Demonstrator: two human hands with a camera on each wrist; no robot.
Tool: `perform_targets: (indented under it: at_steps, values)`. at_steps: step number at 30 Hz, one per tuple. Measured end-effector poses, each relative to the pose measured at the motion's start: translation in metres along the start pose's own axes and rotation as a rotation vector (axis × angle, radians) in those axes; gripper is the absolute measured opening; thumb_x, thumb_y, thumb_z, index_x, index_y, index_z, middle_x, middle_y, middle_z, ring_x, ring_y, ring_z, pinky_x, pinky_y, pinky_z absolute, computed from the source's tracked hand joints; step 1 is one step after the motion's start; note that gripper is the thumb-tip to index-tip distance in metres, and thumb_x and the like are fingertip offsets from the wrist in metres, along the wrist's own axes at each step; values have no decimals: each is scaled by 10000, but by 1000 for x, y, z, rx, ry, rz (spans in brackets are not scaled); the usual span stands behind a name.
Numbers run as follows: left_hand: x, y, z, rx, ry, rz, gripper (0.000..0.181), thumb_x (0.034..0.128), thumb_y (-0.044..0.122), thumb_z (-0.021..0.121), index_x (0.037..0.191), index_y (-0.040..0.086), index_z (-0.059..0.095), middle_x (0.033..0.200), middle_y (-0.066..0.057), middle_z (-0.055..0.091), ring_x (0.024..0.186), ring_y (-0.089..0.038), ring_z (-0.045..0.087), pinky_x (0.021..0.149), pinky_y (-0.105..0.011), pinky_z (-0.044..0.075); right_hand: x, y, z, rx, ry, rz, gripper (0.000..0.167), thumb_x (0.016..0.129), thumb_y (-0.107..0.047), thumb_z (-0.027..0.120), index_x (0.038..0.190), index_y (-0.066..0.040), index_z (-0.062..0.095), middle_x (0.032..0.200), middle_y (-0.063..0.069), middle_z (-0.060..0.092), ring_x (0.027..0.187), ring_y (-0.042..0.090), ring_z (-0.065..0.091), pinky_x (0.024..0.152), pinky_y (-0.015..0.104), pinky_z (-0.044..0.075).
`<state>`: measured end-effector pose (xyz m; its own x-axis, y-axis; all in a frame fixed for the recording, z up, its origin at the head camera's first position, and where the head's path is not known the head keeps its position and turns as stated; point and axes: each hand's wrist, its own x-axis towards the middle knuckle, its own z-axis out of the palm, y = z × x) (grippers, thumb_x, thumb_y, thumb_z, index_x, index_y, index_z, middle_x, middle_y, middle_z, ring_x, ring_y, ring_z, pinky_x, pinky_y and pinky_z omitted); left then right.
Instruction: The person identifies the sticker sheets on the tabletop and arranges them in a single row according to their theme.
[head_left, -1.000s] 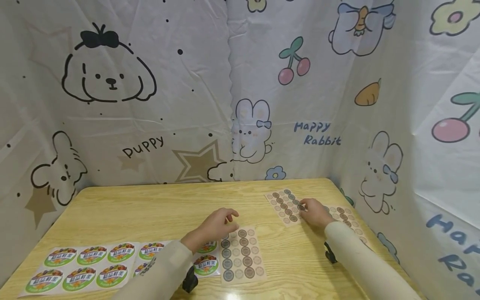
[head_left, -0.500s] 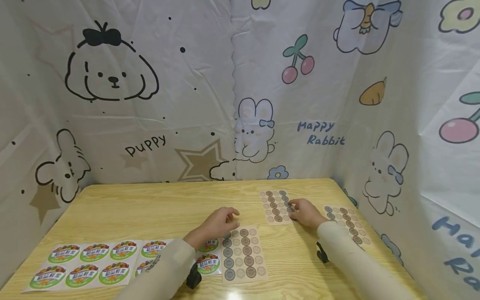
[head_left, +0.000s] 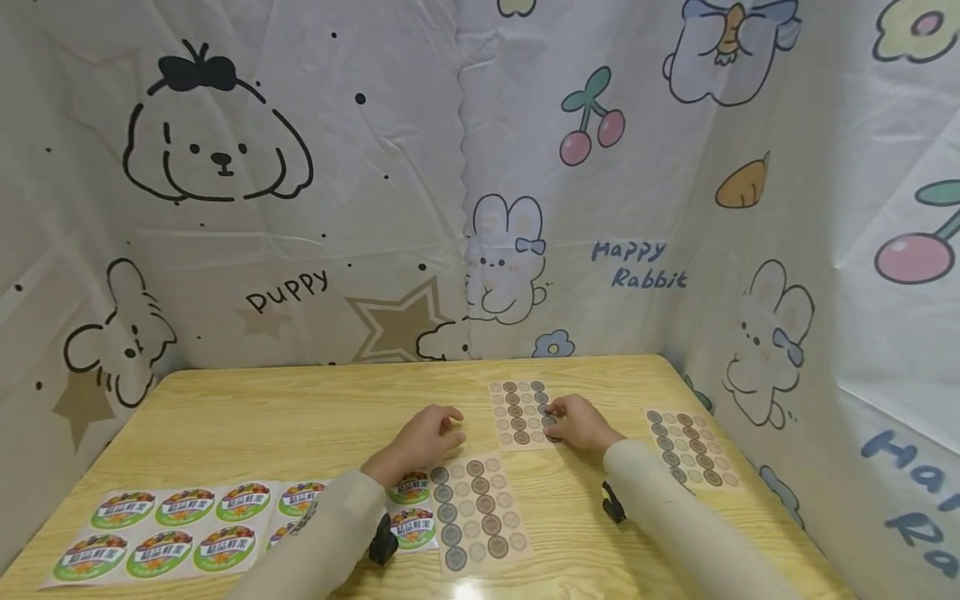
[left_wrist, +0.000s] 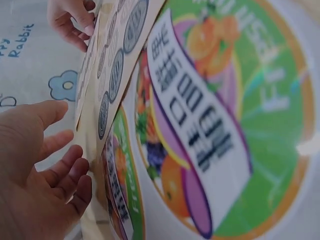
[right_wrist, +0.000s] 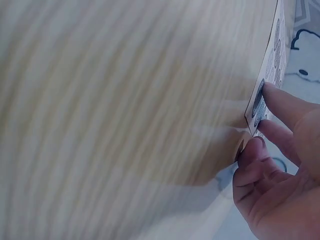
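Note:
In the head view, my right hand (head_left: 583, 423) is at the right edge of a pinkish sheet of round brown and grey stickers (head_left: 517, 414). The right wrist view shows the thumb (right_wrist: 287, 105) on that sheet's face, the other fingers curled at its edge. My left hand (head_left: 422, 442) hovers with loosely bent fingers and nothing in them. Just below it lies a second sheet of round stickers (head_left: 480, 517). Beside that, partly hidden by the left sleeve, are glossy fruit-label sticker sheets (head_left: 161, 533), seen large in the left wrist view.
A third sheet of round stickers (head_left: 692, 448) lies near the right edge of the wooden table (head_left: 300, 408), partly behind the right sleeve. Printed cloth (head_left: 390, 208) hangs around the back and sides of the table.
My right hand has moved left with the far sticker sheet, which has also turned straighter. The right-hand sheet is now less covered. My left hand has shifted slightly left and up.

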<state>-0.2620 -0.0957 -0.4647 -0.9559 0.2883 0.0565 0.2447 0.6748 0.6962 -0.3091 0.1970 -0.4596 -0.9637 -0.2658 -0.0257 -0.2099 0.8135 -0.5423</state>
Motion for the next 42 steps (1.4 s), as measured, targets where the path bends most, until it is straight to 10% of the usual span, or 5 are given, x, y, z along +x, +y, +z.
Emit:
perform_targets:
  at_steps: [32,42]
  values:
    - [17,-12,2,-64,57,-101,564,969,228,649,1495,104,488,1092,-37,615,1054,-232,547,1032,-511,325,20,-29,23,-47,66,47,351,928,-186,738,1246,-46,689,1212,176,691,1116,313,656,985,488,517]
    - [16,-8,5,65,5,-88,676,926,312,674,1540,154,440,1113,-63,582,1016,-243,485,935,-485,322,22,-43,36,13,27,4,365,909,-196,759,1245,-66,697,1233,168,685,1142,304,644,1008,487,507]
